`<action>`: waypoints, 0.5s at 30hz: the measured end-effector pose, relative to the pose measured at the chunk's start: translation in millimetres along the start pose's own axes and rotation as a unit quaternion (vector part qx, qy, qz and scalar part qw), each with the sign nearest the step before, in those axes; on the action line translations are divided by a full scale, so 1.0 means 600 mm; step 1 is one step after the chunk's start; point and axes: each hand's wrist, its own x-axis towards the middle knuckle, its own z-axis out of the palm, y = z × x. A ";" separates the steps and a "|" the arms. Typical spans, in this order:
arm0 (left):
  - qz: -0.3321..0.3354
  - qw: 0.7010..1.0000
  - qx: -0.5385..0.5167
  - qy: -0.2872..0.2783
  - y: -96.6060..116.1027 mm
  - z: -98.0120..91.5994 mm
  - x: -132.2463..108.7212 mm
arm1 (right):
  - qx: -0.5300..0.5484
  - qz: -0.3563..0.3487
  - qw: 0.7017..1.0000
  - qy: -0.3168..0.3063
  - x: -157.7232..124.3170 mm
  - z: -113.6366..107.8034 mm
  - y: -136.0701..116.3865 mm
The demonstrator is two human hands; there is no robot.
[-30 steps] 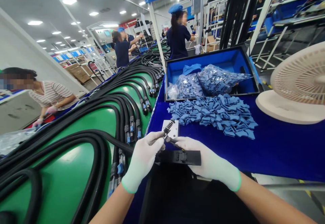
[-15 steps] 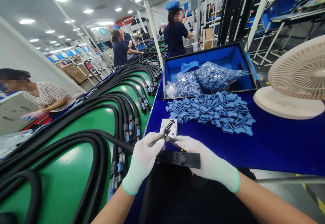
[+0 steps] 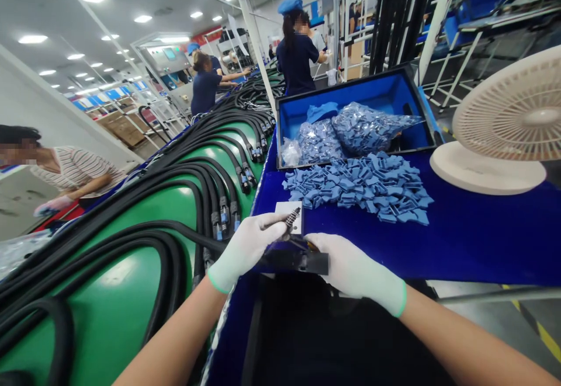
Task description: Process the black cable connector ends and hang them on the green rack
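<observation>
My left hand [image 3: 249,246], in a white glove with a green cuff, is closed around the end of a black hose [image 3: 193,231]. From its fingertips sticks out a ribbed, spring-like fitting [image 3: 293,218], in front of a small white block [image 3: 297,207] on the blue table. My right hand [image 3: 359,266], gloved alike, curls round a dark piece just right of the fitting; its fingertips are partly hidden and the piece's kind is unclear. Below both hands is a flat black bar [image 3: 318,262], blurred, its far end hidden behind the left hand.
Blue plastic clips [image 3: 363,184] lie heaped before a blue bin [image 3: 385,91] holding bagged clips. A white fan [image 3: 491,170] stands at right. Black hoses with fittings [image 3: 221,219] cover the green conveyor [image 3: 125,272] at left. Co-workers [image 3: 87,170] stand along the line.
The view has shifted slightly. My left hand has turned and the fitting's coil shows more clearly. The black bar has moved left and is more covered by my right hand.
</observation>
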 end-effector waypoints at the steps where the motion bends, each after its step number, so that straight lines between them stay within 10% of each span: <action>1: -0.003 1.000 0.022 -0.001 0.001 0.000 0.000 | -0.023 0.019 1.000 -0.003 0.002 0.001 0.003; 15: 0.001 0.999 0.016 0.045 0.011 0.022 0.019 | -0.172 0.032 0.984 0.036 -0.010 -0.017 0.030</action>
